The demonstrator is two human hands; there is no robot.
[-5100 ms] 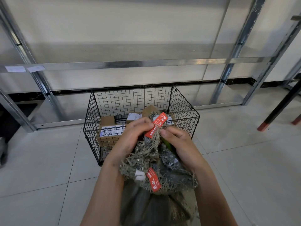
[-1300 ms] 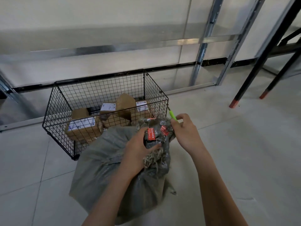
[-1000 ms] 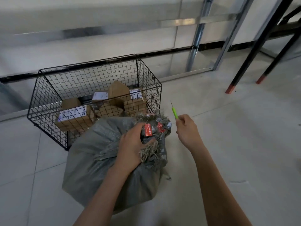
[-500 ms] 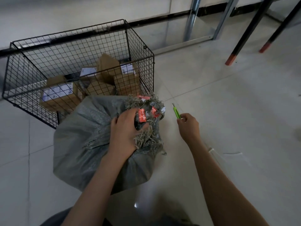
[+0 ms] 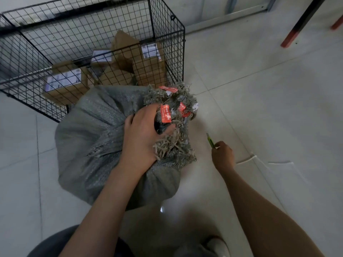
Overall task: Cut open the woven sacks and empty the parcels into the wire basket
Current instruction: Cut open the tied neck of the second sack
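One woven sack (image 5: pixel 89 138) sits just in front of the wire basket (image 5: pixel 182 32), which already holds several parcels (image 5: pixel 63 82). The left hand (image 5: pixel 143 134) grips the sack's frayed, tagged neck. The right hand (image 5: pixel 222 156), fingers curled round the green cutter (image 5: pixel 210 140), has dropped away from the neck, right of the basket (cutting is probably finished). Tipping likely follows.

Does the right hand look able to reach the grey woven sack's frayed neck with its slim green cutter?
Probably yes: only bare floor separates right hand and frayed neck, though the left hand grips it.
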